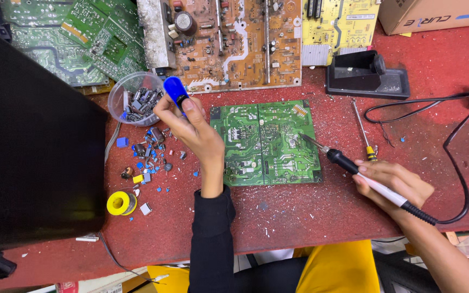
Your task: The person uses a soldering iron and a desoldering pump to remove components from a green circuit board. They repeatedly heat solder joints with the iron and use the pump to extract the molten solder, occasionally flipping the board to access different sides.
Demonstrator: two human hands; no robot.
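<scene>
Nearest is the person's lap (343, 266) in yellow cloth, with a black sleeve (211, 239) reaching up from it over the near edge of the red table (299, 214).

The right hand (392, 184) is closed around the handle of a soldering iron (348, 163), held like a pen. Its tip points far-left and sits at the right edge of the green board (264, 142); whether it touches a joint is too small to tell. The left hand (191, 127) is raised just left of the board and pinches a small blue tool (176, 91) between thumb and fingers. By the look of it, the work is at the stage of heating a point on the board, with the blue tool held ready.

The board lies flat in the middle of the table, solder side up, with pale traces and a dusting of debris around it.

Just left of the blue tool stands a clear cup (134, 99) of dark parts. Loose parts (150, 157) are scattered near it, and a yellow spool (120, 203) lies nearer. A screwdriver (363, 133) lies right of the board, and the iron's stand (366, 75) is beyond it. A brown board (229, 43) lies at the far side, and a black panel (33, 141) fills the left.
</scene>
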